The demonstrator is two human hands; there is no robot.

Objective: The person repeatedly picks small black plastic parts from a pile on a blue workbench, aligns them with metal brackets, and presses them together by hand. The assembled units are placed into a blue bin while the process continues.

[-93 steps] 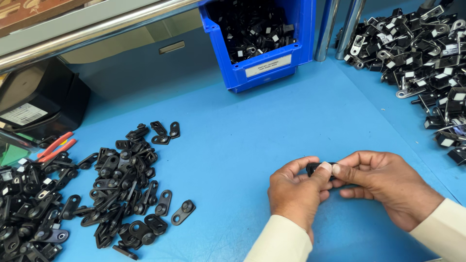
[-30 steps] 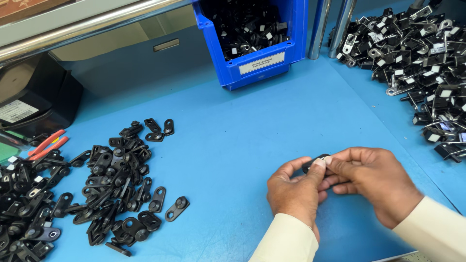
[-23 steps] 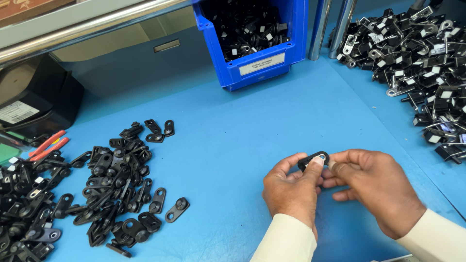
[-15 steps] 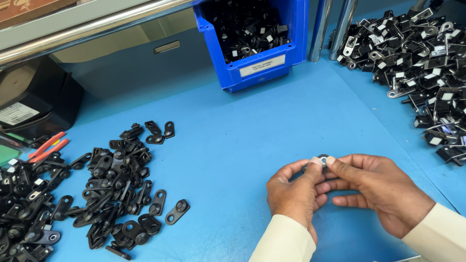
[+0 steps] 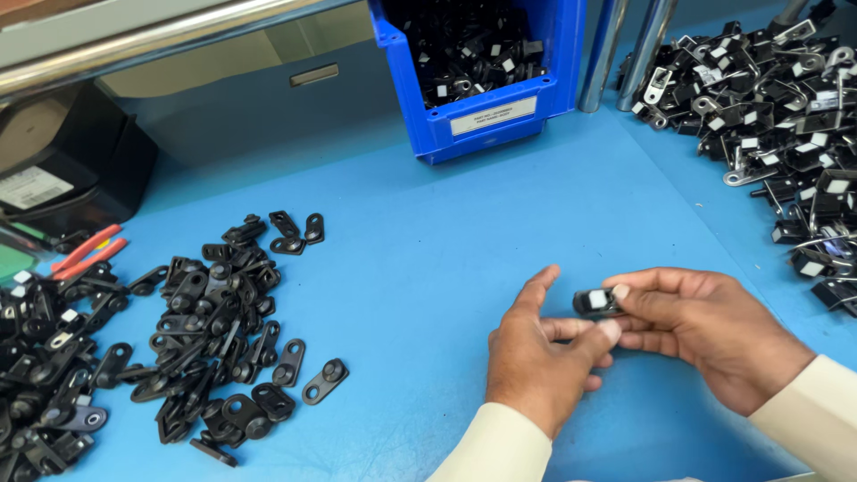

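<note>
My left hand (image 5: 536, 366) rests low, index finger raised, thumb stretched right. My right hand (image 5: 714, 330) meets it, thumb and forefinger closed in a pinching grip, both wrists sleeved.
</note>
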